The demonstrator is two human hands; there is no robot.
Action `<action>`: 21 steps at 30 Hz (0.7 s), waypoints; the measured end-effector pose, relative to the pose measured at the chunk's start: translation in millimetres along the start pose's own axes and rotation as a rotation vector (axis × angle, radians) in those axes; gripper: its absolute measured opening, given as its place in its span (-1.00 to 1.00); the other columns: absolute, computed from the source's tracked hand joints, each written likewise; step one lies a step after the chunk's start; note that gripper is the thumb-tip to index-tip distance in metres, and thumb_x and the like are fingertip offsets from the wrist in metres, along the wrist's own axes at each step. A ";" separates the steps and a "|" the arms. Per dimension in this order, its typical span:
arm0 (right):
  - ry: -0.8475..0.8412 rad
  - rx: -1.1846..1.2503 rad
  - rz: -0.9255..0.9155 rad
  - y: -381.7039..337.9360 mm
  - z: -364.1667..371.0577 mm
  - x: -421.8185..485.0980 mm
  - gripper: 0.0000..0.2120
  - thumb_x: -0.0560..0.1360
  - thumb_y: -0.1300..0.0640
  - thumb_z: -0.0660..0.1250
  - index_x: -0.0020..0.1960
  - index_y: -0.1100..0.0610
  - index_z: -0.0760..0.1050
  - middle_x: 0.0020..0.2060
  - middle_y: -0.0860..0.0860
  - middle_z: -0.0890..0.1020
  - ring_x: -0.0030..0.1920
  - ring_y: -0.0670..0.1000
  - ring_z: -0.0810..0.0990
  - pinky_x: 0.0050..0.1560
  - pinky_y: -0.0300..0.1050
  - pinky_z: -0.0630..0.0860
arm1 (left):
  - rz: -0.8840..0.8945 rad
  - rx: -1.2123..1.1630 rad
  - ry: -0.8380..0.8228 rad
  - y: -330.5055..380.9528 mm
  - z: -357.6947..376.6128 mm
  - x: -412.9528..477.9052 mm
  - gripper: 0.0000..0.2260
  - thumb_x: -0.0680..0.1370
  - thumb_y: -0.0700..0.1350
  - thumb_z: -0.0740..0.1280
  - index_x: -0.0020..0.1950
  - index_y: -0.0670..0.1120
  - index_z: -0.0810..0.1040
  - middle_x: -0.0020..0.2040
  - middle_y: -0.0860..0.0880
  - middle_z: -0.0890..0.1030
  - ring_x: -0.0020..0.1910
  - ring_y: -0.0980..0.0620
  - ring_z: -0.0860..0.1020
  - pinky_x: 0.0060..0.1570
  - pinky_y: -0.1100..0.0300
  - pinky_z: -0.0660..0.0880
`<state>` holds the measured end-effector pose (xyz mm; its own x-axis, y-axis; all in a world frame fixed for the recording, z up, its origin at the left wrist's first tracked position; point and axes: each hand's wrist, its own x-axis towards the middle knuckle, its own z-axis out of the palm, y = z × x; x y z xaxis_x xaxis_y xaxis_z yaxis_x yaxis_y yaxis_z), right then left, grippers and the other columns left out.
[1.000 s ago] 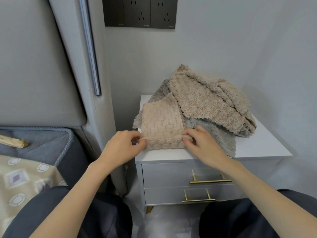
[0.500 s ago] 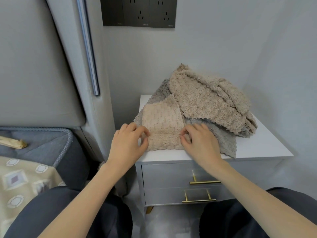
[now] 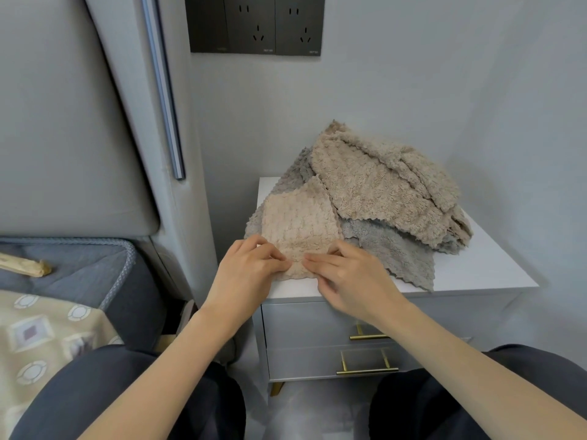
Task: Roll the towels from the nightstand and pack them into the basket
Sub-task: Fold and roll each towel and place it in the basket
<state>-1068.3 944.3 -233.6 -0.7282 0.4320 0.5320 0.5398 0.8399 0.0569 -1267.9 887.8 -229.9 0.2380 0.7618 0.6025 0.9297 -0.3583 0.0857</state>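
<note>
1. Towels (image 3: 413, 214) lie heaped on the white nightstand (image 3: 482, 271). A tan towel (image 3: 365, 173) is on top and a grey towel (image 3: 394, 252) is beneath it. A pale beige towel (image 3: 298, 223) is spread flat at the front left.
2. The left hand (image 3: 247, 274) curls its fingers over the beige towel's near hem. The right hand (image 3: 355, 281) pinches the same hem from the other side. Their fingertips almost meet at the middle, where the hem looks turned up into a first small fold.
3. Judged step: starting the roll. To do it well, the first turn should be tight and square to the towel's sides. The hands should then spread towards the two ends so the roll advances evenly and does not taper.
4. The far corner of the beige towel is tucked under the tan towel. It will probably need freeing, or the roll may drag the heap along.
5. The plush pile is likely to spring open, so light downward pressure should help.
6. The basket is not in view.
7. Surface: a smooth white top with a bare strip at the right, above two grey drawers with brass handles (image 3: 368, 336).
8. Room: a grey wall with a dark socket panel (image 3: 257, 25). A padded headboard (image 3: 63, 122) and a bed with a patterned cover (image 3: 47, 331) stand at the left. The person's dark-trousered knees flank the nightstand.
</note>
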 end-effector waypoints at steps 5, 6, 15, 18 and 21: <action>-0.073 -0.039 0.061 12.6 -9.3 -6.8 -0.75 0.38 0.05 0.51 0.04 0.09 0.68 -0.09 -0.14 0.71 -0.13 0.00 0.61 -0.47 -0.19 0.53 | -0.086 0.025 -0.081 -1.3 -9.9 -6.8 -0.81 0.32 -0.16 0.50 -0.09 0.01 0.73 -0.15 0.11 0.68 -0.11 -0.06 0.59 -0.16 0.11 0.51; -0.090 -0.056 0.062 15.6 -11.0 -7.8 -0.74 0.39 0.03 0.50 0.04 0.10 0.68 -0.09 -0.12 0.71 -0.11 0.00 0.62 -0.46 -0.17 0.56 | -0.095 0.036 -0.103 -1.5 -11.7 -7.5 -0.80 0.32 -0.13 0.49 -0.07 0.01 0.72 -0.14 0.11 0.68 -0.09 -0.05 0.59 -0.14 0.12 0.50; -0.226 0.044 0.181 28.0 -7.8 -8.7 -0.66 0.55 0.16 0.25 0.31 0.03 0.52 0.20 -0.07 0.61 0.25 -0.03 0.50 0.09 0.01 0.56 | -0.220 0.025 -0.186 -5.4 -11.7 -4.4 -0.73 0.43 -0.06 0.38 0.12 0.05 0.65 0.00 0.12 0.67 0.07 0.08 0.58 0.07 0.18 0.40; -0.193 0.153 0.244 30.1 -9.3 -8.7 -0.67 0.55 0.19 0.25 0.30 0.02 0.52 0.15 -0.09 0.61 0.19 -0.07 0.50 0.11 -0.07 0.51 | -0.277 -0.029 -0.211 -8.6 -11.5 -2.8 -0.74 0.48 -0.03 0.31 0.14 0.05 0.62 -0.02 0.10 0.65 0.07 0.09 0.54 0.13 0.21 0.36; -0.221 0.318 0.313 30.8 -13.2 -9.4 -0.70 0.57 0.17 0.25 0.28 0.00 0.53 -0.04 -0.22 0.54 -0.06 -0.25 0.42 -0.04 -0.27 0.35 | -0.381 -0.139 -0.232 -9.7 -15.9 -4.1 -0.80 0.48 -0.01 0.32 0.06 0.06 0.64 -0.14 0.09 0.64 -0.07 0.08 0.54 -0.01 0.18 0.44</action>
<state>-1039.2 961.8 -225.7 -0.6421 0.7101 0.2889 0.6166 0.7023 -0.3558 -1282.4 879.6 -220.5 -0.0417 0.9479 0.3157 0.9204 -0.0865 0.3814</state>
